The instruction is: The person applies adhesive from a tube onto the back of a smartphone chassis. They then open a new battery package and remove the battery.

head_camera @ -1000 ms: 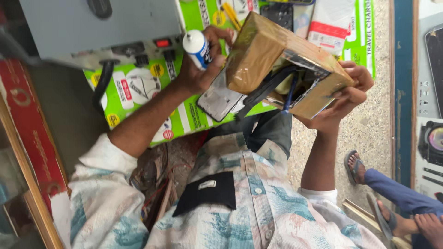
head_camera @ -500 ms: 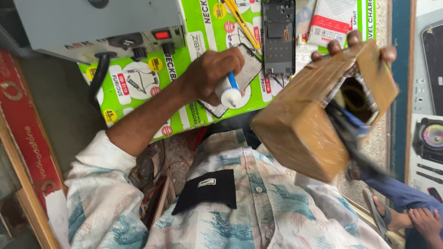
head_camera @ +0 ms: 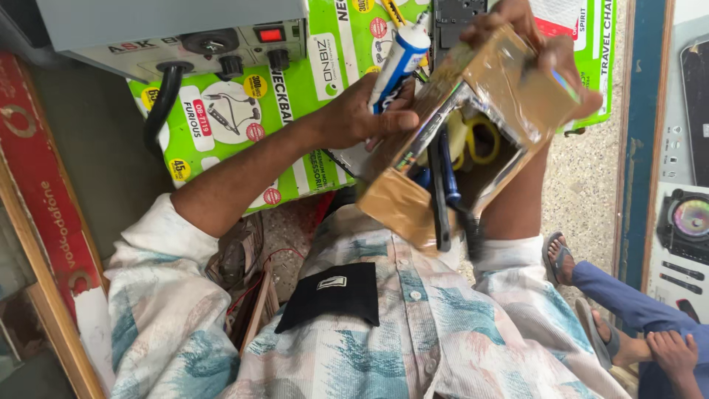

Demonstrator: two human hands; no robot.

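Single head-worn view, looking steeply down the wearer's patterned shirt (head_camera: pixel 413 332) from close range, and turned so the green printed mat (head_camera: pixel 244 125) fills the upper frame and the speckled floor (head_camera: pixel 591 170) runs along the right.

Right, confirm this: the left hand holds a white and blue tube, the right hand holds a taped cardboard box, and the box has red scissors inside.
One detail is wrong. In the head view the scissors inside the box have yellow handles, not red. The rest stands: the left hand holds the white and blue tube, and the right hand holds the taped cardboard box.
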